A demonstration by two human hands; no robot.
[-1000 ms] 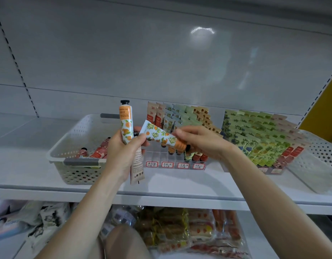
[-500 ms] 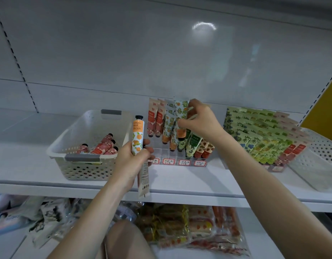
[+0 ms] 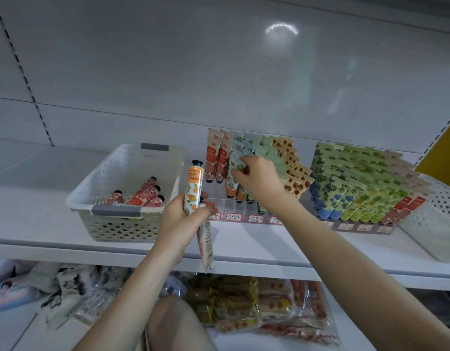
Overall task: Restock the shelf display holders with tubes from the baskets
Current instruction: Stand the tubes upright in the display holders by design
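Observation:
My left hand (image 3: 181,224) grips two tubes in front of the shelf: an orange-print tube (image 3: 192,191) pointing cap up and a pale tube (image 3: 205,245) hanging crimp down. My right hand (image 3: 260,182) pinches a floral tube with an orange cap (image 3: 232,177), which stands cap down in a slot of the clear display holder (image 3: 231,202). Rows of tubes fill the holder behind my fingers. To the left, a white perforated basket (image 3: 122,191) holds several red tubes (image 3: 143,196).
A second display holder (image 3: 358,225) packed with green, blue and red tubes stands to the right, with another white basket (image 3: 439,224) beside it at the shelf's right end. Bagged goods (image 3: 257,307) lie on the lower shelf. My knee (image 3: 176,325) is below.
My right hand carried the floral tube from my left hand to the holder, turned it cap down and lowered it into a slot. My left hand has stayed in place with its two tubes.

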